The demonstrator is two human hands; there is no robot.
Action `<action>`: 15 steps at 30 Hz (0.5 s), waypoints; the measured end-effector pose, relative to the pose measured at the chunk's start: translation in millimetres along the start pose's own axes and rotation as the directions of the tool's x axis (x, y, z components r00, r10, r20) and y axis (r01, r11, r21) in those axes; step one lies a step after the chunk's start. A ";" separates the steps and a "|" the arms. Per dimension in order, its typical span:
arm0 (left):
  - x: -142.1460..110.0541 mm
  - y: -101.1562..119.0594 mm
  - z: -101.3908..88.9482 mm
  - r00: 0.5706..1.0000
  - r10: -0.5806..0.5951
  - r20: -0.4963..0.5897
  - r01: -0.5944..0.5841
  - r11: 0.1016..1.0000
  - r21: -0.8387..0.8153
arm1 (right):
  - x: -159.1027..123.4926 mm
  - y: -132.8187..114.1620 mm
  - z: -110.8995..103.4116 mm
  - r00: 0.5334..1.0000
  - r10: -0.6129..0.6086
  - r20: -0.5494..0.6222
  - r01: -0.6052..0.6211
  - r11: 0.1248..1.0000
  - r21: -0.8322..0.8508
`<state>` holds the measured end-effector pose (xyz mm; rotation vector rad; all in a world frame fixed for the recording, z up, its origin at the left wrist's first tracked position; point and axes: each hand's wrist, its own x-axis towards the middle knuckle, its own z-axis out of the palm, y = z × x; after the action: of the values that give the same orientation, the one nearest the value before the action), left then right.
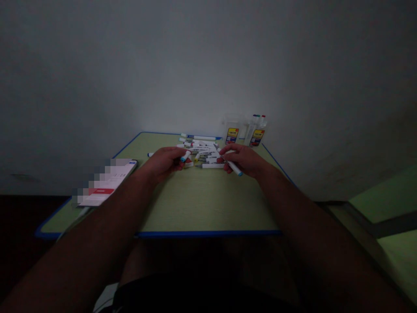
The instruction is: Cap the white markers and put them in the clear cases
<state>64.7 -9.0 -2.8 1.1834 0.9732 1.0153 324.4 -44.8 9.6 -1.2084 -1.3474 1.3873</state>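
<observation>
**While one hand pinches a cap, the other holds a pen**

The left hand (pixel 164 161) grips what looks like a blue-ended cap (pixel 186 156). The right hand (pixel 246 161) grips a white pen (pixel 235 168) beside the pen pile (pixel 205 150). Moving either seems to need small, careful turns. The wall (pixel 195 69) blocks the back; the blue edge (pixel 208 234) lies nearer the person.

Blue-edged, pale green table (pixel 208 200)
</observation>
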 end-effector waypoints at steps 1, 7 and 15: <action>0.8 -0.8 -0.5 1.000 0.002 -0.002 -0.002 1.000 -0.001 | 0.0 0.0 -0.1 1.000 0.005 0.001 -0.005 1.000 -0.004; 1.6 -1.8 -0.8 1.000 -0.020 -0.021 0.019 1.000 -0.017 | 2.0 2.6 -2.9 1.000 -0.006 0.017 0.006 1.000 -0.013; -1.4 1.3 1.1 0.999 -0.037 -0.032 0.038 0.999 0.026 | 1.5 2.1 -3.4 0.999 -0.016 0.039 0.020 0.996 -0.093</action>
<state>65.2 -10.6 -1.3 1.1699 1.0329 0.9969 327.5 -42.8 7.5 -1.2329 -1.4603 1.3542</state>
